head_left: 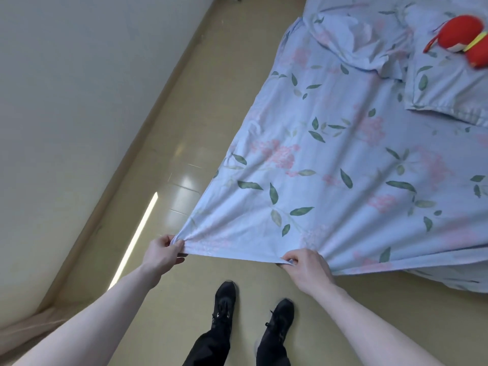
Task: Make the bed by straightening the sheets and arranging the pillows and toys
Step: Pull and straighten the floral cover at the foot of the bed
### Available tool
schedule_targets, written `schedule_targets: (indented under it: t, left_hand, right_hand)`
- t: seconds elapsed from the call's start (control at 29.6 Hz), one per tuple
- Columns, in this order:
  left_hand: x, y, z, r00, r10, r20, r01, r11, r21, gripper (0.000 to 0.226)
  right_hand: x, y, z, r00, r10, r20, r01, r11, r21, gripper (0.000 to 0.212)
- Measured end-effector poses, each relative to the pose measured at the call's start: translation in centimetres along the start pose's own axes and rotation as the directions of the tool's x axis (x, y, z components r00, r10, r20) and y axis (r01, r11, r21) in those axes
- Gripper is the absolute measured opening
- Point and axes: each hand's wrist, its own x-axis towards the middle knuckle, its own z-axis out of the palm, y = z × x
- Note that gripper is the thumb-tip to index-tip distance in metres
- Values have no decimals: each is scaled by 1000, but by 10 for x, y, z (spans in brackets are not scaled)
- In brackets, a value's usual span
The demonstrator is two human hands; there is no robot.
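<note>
Both hands are on the sheet [330, 165] here, the pale blue one printed with pink blossoms and green leaves, which fills the view from the centre out towards 3 o'clock. The left hand [161, 253], down at about 7 o'clock, has its fingers and thumb curled round the very corner of the fabric, and folds fan out from that grip. The right hand [303, 265], at roughly 5 o'clock, pinches the sheet's edge further along, knuckles up. Between the two hands the hem hangs in a shallow curve above the floor [200, 107], clear of the person's black shoes [224, 299], which stand just below it at 6 o'clock.

Up at 1 o'clock a pillow [356, 40] in the same floral cover lies rumpled on the bed, its surface creased. Just beside it, towards 2 o'clock, a second pillow [449, 96] lies flatter, and a red plush toy [464, 35] with a yellow band rests on top of it, partly cut by the frame edge. A glossy beige floor runs from 12 o'clock down to 6, with a pale wall [66, 101] along the 9 to 11 o'clock side.
</note>
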Motion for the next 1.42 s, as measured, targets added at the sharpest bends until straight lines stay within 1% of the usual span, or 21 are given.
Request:
schedule_targets:
  t: [0.14, 0.24, 0.3, 0.37, 0.44, 0.61, 0.64, 0.71, 0.78, 0.81, 0.88, 0.91, 0.95, 0.98, 1.05, 1.15, 1.22, 1.28, 1.32, 1.35, 1.42]
  left_hand:
    - [13, -32, 2, 1000, -24, -3, 24, 1000, 12, 14]
    - [21, -50, 4, 999, -44, -23, 44, 999, -4, 15]
    - [27, -57, 3, 997, -58, -46, 57, 998, -18, 16]
    - [41, -63, 1, 995, -64, -76, 64, 998, -12, 16]
    - [55, -67, 0, 993, -71, -96, 71, 997, -3, 15]
    - [95, -76, 10, 987, -112, -118, 118, 992, 44, 13]
    - [107, -80, 13, 985, -128, -116, 136, 988, 67, 13]
    - [129, -86, 21, 982, -161, -97, 177, 967, 185, 12]
    - [153, -95, 34, 975, -216, -58, 223, 908, 355, 14]
    - [160, -97, 39, 966, -255, -41, 243, 845, 476, 17]
    - [170, -96, 48, 965, -261, -19, 178, 603, 778, 27]
    - [174, -94, 54, 974, -227, -3, 118, 498, 859, 34]
    - [176, -88, 60, 981, -195, 17, 79, 472, 878, 40]
    - [178, -80, 68, 985, -167, 38, 51, 498, 866, 43]
    - [183, -53, 87, 993, -75, 95, -28, 616, 787, 46]
    - [192, 6, 120, 982, 118, 147, -184, 763, 620, 47]
    - [200, 45, 137, 970, 205, 131, -243, 829, 504, 46]
    - [210, 77, 152, 971, 217, 102, -240, 887, 395, 46]
    - [215, 90, 158, 972, 212, 101, -234, 903, 360, 46]
    - [219, 99, 163, 972, 205, 116, -233, 907, 350, 48]
    - [226, 107, 173, 967, 171, 188, -234, 887, 397, 54]
  right_hand:
    - [-2, 1, 29, 999, -21, 33, 23, 999, -38, 36]
    - [-3, -4, 43, 999, -45, 8, 46, 998, -32, 45]
    - [0, -12, 49, 997, -83, -9, 83, 996, -12, 45]
    - [13, -15, 61, 994, -112, 9, 112, 994, -11, 43]
    - [26, -13, 75, 993, -106, 49, 107, 994, -19, 41]
    - [71, 0, 112, 988, -53, 144, 59, 998, -33, 48]
    - [83, 3, 119, 988, -36, 150, 41, 999, -27, 50]
    - [104, 14, 134, 984, 12, 176, -7, 1000, -27, 51]
    - [125, 32, 152, 970, 71, 231, -65, 997, -31, 44]
    - [132, 40, 159, 960, 86, 265, -78, 996, -38, 36]
    - [137, 55, 166, 929, 143, 343, -124, 989, -76, 18]
    - [138, 61, 167, 909, 178, 376, -143, 983, -120, 26]
    - [139, 67, 166, 897, 200, 395, -147, 976, -158, 38]
    - [141, 71, 163, 896, 210, 392, -152, 973, -174, 45]
    - [149, 70, 146, 925, 182, 335, -134, 978, -160, 43]
    - [171, 61, 102, 989, 97, 113, -88, 993, -81, 36]
    - [188, 53, 70, 997, 40, -69, -43, 998, -37, 39]
    - [206, 47, 44, 973, -4, -231, 5, 1000, 2, 45]
    - [214, 45, 34, 958, -11, -287, 13, 1000, 4, 47]
    - [222, 44, 27, 950, -5, -312, 6, 1000, 4, 49]
    - [236, 45, 19, 959, 32, -281, -44, 998, -39, 52]
